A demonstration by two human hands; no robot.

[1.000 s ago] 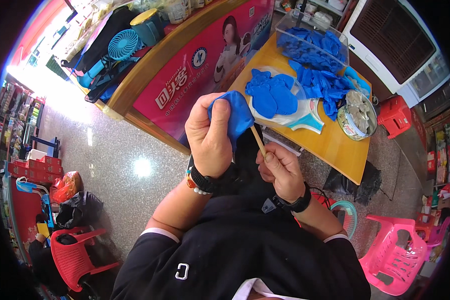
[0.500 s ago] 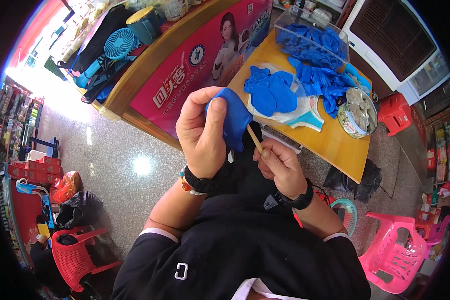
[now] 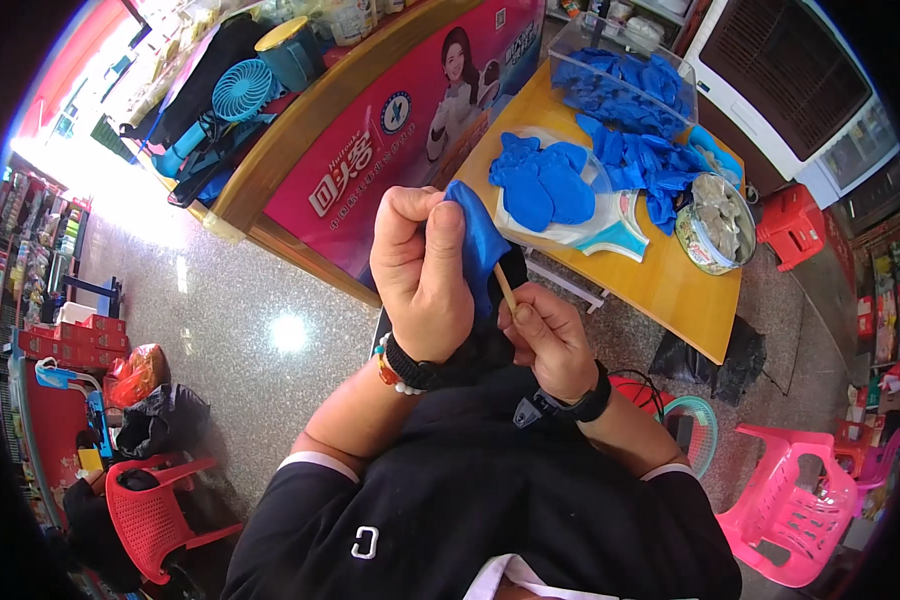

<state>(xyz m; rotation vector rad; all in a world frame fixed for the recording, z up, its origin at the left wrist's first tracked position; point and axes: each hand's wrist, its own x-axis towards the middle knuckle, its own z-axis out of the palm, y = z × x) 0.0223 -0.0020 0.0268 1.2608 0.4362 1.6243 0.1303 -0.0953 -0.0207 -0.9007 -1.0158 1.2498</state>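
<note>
Centrally, one left hand (image 3: 425,287), one right hand (image 3: 557,347), one blue piece (image 3: 481,250), one wooden stick (image 3: 505,287); one clear bin (image 3: 620,110) at one o'clock; one tin (image 3: 700,252) toward three; one red chair (image 3: 150,522) at eight.

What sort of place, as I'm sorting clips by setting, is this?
Probably a small shop: rows of small packaged goods at left, a wooden counter with a pink printed panel, and more shelved goods at far right.

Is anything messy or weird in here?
Just a bit messy: black plastic lies crumpled on the floor by the table, as if dropped there. I see no spill, and no damage to the blue piece in the left hand or the stick in the right hand.
</note>
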